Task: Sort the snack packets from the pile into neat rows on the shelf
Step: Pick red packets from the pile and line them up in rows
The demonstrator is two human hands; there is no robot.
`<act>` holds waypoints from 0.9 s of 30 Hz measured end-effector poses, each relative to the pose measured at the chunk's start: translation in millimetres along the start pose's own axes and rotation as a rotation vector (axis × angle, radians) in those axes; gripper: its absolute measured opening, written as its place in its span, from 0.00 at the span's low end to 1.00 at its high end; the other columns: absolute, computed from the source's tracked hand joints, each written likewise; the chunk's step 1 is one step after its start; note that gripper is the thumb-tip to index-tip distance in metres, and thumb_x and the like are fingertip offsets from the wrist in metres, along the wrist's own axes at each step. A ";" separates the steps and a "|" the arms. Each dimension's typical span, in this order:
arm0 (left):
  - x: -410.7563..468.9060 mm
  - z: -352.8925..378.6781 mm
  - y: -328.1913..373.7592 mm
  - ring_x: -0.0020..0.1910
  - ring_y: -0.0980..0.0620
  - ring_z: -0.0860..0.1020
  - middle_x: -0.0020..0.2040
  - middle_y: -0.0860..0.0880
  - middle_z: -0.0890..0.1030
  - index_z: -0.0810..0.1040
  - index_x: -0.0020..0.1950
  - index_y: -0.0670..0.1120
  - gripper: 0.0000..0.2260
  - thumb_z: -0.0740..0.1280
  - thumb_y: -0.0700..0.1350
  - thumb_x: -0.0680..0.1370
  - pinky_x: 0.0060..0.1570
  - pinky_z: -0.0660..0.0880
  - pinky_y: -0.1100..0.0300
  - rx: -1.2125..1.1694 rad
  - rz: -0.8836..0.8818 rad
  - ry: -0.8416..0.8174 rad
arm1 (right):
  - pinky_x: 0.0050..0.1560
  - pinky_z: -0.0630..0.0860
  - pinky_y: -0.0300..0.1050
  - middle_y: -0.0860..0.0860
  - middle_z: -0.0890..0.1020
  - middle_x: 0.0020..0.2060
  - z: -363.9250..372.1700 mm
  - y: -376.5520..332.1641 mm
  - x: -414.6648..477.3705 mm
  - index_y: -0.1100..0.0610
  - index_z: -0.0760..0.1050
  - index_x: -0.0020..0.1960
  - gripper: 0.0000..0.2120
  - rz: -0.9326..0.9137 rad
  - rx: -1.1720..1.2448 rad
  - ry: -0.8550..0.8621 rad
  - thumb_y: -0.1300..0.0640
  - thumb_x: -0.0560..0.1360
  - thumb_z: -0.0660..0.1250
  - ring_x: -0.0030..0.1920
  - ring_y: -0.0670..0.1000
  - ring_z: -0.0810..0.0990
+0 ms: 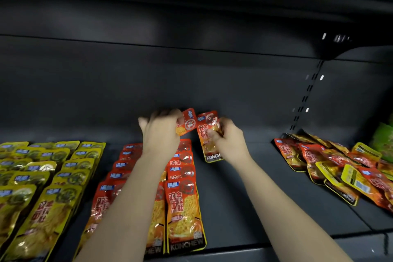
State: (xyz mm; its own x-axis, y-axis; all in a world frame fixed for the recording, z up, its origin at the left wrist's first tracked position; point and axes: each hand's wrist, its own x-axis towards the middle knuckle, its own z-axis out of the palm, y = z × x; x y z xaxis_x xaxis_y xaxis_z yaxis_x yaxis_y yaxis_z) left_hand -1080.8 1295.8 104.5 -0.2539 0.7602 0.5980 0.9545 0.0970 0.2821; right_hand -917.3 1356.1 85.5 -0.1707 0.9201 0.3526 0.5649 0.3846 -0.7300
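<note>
Step in hand, judged: placing at back of red rows (182,189); left hand (161,134) fingers pinching red packet (188,122); right hand (228,141) fingers pinching second red packet (207,144); next: lay flat on shelf (244,187), aligned; pile (331,161) well right.

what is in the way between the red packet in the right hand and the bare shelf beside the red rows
Nothing visible. The right hand holds the red packet over bare shelf just right of the red rows. The left hand with a second packet is to its left, and the pile lies apart, farther right.
</note>
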 end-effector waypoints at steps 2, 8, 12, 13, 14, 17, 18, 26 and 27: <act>-2.8 -0.8 -1.1 0.58 0.47 0.74 0.53 0.53 0.79 0.76 0.55 0.52 0.21 0.65 0.30 0.70 0.59 0.58 0.52 -0.007 -0.023 -0.001 | 0.53 0.75 0.44 0.51 0.81 0.53 4.7 2.9 -1.4 0.57 0.71 0.64 0.19 0.040 0.035 0.003 0.54 0.76 0.69 0.54 0.52 0.80; -4.0 4.9 8.4 0.55 0.48 0.73 0.51 0.54 0.78 0.76 0.52 0.53 0.22 0.64 0.28 0.68 0.55 0.58 0.53 -0.027 -0.002 0.022 | 0.46 0.81 0.49 0.51 0.82 0.48 13.7 18.5 2.7 0.53 0.72 0.51 0.12 0.228 0.230 -0.041 0.58 0.73 0.73 0.47 0.51 0.82; -3.5 6.6 15.0 0.57 0.49 0.72 0.51 0.54 0.78 0.76 0.53 0.52 0.21 0.64 0.29 0.70 0.56 0.57 0.53 -0.029 0.003 0.004 | 0.52 0.79 0.48 0.50 0.82 0.48 16.4 28.2 2.5 0.55 0.74 0.51 0.12 0.242 0.158 -0.090 0.55 0.71 0.74 0.49 0.51 0.82; -3.6 7.0 15.2 0.57 0.49 0.72 0.52 0.53 0.78 0.76 0.54 0.53 0.20 0.65 0.30 0.70 0.57 0.56 0.53 -0.023 0.001 -0.006 | 0.50 0.77 0.46 0.49 0.81 0.47 16.6 29.0 2.2 0.56 0.74 0.52 0.13 0.236 0.125 -0.102 0.55 0.72 0.74 0.50 0.51 0.81; -3.7 7.1 15.6 0.58 0.49 0.72 0.52 0.53 0.78 0.76 0.54 0.53 0.20 0.65 0.30 0.71 0.57 0.56 0.54 -0.017 -0.002 -0.018 | 0.48 0.75 0.44 0.49 0.80 0.47 16.8 28.7 1.5 0.57 0.74 0.53 0.14 0.226 0.085 -0.111 0.54 0.72 0.74 0.50 0.51 0.80; -4.7 8.2 15.7 0.58 0.49 0.72 0.52 0.53 0.79 0.76 0.55 0.53 0.19 0.66 0.32 0.72 0.57 0.57 0.54 -0.009 -0.011 -0.040 | 0.46 0.71 0.41 0.51 0.81 0.49 17.8 29.4 1.3 0.58 0.75 0.56 0.17 0.202 -0.018 -0.125 0.51 0.73 0.73 0.52 0.53 0.80; -5.0 8.1 15.5 0.58 0.49 0.72 0.52 0.53 0.79 0.76 0.56 0.53 0.19 0.66 0.32 0.72 0.57 0.57 0.54 -0.007 -0.016 -0.043 | 0.46 0.71 0.41 0.52 0.81 0.51 18.2 29.6 1.6 0.58 0.75 0.57 0.18 0.199 -0.042 -0.131 0.50 0.73 0.73 0.53 0.53 0.80; -5.0 8.3 15.8 0.57 0.49 0.73 0.53 0.52 0.79 0.75 0.57 0.54 0.20 0.66 0.33 0.72 0.59 0.58 0.54 -0.006 -0.050 -0.057 | 0.47 0.77 0.47 0.52 0.83 0.48 16.8 31.7 2.1 0.57 0.76 0.49 0.16 0.174 -0.248 -0.212 0.43 0.73 0.70 0.49 0.54 0.81; -5.4 8.4 15.8 0.57 0.49 0.73 0.53 0.52 0.79 0.75 0.57 0.54 0.20 0.66 0.33 0.72 0.58 0.58 0.54 -0.004 -0.048 -0.060 | 0.47 0.77 0.48 0.52 0.83 0.48 17.4 32.6 2.7 0.57 0.75 0.49 0.17 0.169 -0.273 -0.212 0.43 0.73 0.70 0.49 0.54 0.81</act>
State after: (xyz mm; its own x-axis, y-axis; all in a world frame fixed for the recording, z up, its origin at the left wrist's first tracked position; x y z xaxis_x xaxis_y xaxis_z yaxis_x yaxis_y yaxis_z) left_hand -1063.0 1298.7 99.4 -0.2894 0.7920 0.5375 0.9407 0.1315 0.3127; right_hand -913.3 1372.4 52.4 -0.2037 0.9748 0.0909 0.7888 0.2184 -0.5745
